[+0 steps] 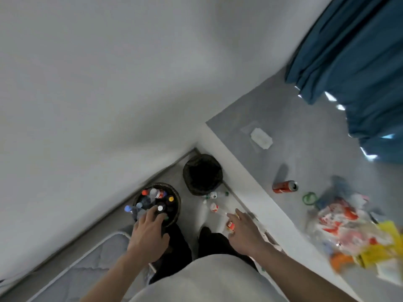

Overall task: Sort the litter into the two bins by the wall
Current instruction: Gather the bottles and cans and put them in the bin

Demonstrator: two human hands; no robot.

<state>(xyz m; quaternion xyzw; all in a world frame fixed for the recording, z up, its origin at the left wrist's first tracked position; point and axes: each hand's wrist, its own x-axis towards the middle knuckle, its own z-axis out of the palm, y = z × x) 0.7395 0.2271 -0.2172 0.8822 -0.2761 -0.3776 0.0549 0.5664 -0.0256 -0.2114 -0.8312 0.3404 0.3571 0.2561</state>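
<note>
Blue curtain (357, 62), red can (285, 186) and wrapper pile (353, 232) on grey table (250, 118); left hand (148, 234) spread empty over bottle-filled bin (174, 212), right hand (246, 232) open, black-lined bin (202, 174) beside.

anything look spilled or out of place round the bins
Yes. A few plastic bottles lie loose on the floor beside the black-lined bin, not in it. The other bin is crammed with bottles, and the left hand is over it.

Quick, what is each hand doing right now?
Left hand: open, fingers spread over the bottle-filled bin, holding nothing.
Right hand: open, empty, reaching toward bottles on the floor.
</note>
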